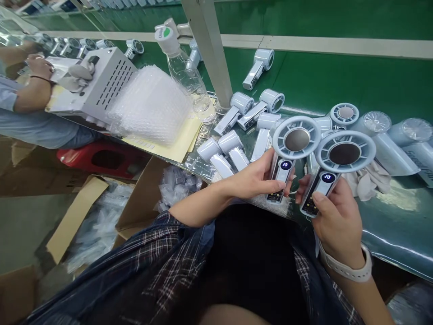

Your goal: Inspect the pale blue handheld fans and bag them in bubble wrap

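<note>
My left hand (259, 178) is wrapped round the handle of a light blue handheld fan (285, 155), its thumb lying across the front. A second handheld fan (343, 155) is in my right hand (338, 212), thumb on the lower front of the handle. Both fans stand upright side by side, and each round display reads 20. Behind them, several more light blue fans (233, 113) lie on the green work surface. A crumpled pale cloth (372, 180) rests to the right of my right hand's fan.
Left of my arms are a stack of bubble wrap bags (152, 104), a clear plastic bottle (186, 67) and a vented metal box (104, 76). A metal post (209, 49) rises behind. Below stands an open carton (142, 198) with plastic bags. A co-worker's hand (40, 67) is at far left.
</note>
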{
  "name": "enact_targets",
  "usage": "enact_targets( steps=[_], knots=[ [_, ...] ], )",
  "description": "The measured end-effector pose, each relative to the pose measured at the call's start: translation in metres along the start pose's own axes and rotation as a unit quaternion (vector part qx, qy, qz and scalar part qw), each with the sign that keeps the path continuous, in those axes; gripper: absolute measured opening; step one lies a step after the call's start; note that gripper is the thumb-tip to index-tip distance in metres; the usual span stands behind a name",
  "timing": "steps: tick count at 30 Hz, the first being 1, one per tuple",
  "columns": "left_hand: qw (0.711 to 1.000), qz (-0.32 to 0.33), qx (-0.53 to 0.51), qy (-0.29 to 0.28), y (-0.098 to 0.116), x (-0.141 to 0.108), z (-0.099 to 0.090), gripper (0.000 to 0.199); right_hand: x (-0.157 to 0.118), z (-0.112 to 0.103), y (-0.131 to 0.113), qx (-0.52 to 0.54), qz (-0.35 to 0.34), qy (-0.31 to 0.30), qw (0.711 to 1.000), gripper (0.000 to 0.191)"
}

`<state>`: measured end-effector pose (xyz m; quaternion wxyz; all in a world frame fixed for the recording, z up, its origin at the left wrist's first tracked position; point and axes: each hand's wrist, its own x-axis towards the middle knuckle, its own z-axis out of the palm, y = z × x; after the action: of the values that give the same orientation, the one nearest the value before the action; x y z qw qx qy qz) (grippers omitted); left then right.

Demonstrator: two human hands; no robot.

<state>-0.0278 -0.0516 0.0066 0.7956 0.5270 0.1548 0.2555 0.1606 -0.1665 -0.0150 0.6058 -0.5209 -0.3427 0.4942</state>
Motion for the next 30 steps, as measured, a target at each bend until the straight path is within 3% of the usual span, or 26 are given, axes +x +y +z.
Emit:
enact_targets(
  steps=[5, 10, 15, 22, 28, 30],
  knots=[
    [0.998, 0.013, -0.007, 0.066, -0.009, 0.003, -0.002, 0.054, 0.0, 0.005, -0.002, 0.036, -0.008, 0.036, 0.999, 0.028],
    [1.0, 0.016, 0.007, 0.0, -0.001, -0.003, -0.001, 0.057, 0.0, 0.005, -0.008, 0.034, -0.004, 0.014, 0.999, 0.027],
    [0.997, 0.043, 0.024, 0.054, 0.001, -0.002, -0.003, 0.054, 0.006, 0.011, -0.01, 0.015, -0.027, 0.023, 0.999, 0.026],
    [0.998, 0.064, -0.001, 0.024, -0.003, 0.0, -0.008, 0.047, 0.011, 0.013, -0.009, 0.052, -0.006, 0.004, 0.999, 0.034],
    [0.999, 0.038, -0.002, 0.037, 0.0, -0.001, -0.011, 0.065, 0.009, 0.018, -0.012, 0.066, -0.008, 0.022, 0.998, 0.028],
    [0.998, 0.046, 0.02, 0.03, 0.002, -0.002, -0.011, 0.061, 0.009, 0.017, -0.013, 0.072, -0.008, 0.021, 0.997, 0.026]
  ],
)
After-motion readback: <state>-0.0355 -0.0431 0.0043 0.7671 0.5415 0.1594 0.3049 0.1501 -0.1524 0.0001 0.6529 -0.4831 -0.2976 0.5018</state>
